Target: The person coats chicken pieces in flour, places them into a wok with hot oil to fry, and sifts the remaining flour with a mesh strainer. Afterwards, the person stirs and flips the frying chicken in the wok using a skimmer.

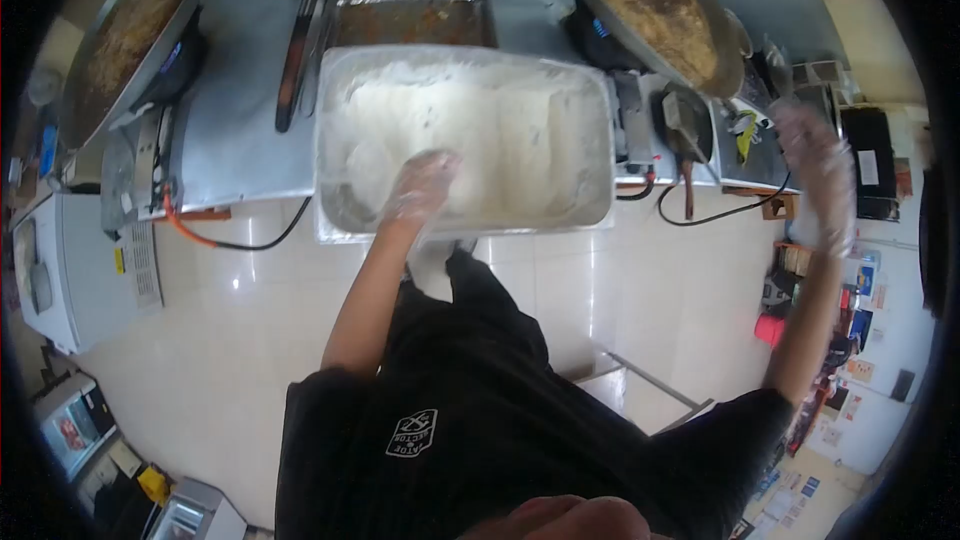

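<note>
My left hand (425,184), in a clear plastic glove, is over the near left part of a large metal tray (335,234) of white flour-like powder (520,145). Its fingers look curled together, and what they hold, if anything, is hidden. My right hand (818,178), also gloved, is raised far to the right of the tray, near the wide pan of bubbling oil (655,15). Motion smears its fingers, so their shape is unclear. The powder has ridges and hollows across its surface.
Another wide pan of frying food (140,45) stands at the left. Behind the powder tray are a shallow metal tray (410,20) and tongs (298,55). A small black pan (688,130) sits at the right. Hoses hang below the counter's front edge.
</note>
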Available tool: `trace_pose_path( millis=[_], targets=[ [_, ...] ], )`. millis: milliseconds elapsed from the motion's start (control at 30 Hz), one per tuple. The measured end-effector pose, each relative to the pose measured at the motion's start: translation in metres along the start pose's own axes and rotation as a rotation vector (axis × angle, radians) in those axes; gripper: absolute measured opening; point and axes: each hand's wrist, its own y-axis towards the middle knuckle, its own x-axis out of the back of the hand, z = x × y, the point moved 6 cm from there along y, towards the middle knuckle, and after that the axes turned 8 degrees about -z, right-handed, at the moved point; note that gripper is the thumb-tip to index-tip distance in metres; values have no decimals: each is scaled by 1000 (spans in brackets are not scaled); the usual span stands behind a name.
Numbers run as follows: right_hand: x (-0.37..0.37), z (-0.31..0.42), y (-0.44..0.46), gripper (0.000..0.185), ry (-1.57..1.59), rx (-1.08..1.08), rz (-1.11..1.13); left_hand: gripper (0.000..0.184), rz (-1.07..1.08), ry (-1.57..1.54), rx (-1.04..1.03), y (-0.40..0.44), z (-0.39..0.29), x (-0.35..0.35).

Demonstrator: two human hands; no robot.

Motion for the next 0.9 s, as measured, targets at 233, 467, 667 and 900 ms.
trace_pose_path(
  millis=[233, 467, 667, 900],
  targets=[
    [-206, 36, -189, 19, 505, -327, 325, 36, 134, 1309, -300, -30, -49, -15],
    [-206, 18, -224, 14, 793, -579, 108, 64, 196, 1427, -181, 59, 3, -54],
    [-214, -7, -209, 14, 876, -576, 93, 61, 600, 2017, -162, 43, 36, -138],
    [-223, -21, -144, 15, 785, -376, 206, 44, 844, 1545, -1, 83, 97, -120]
  ],
)
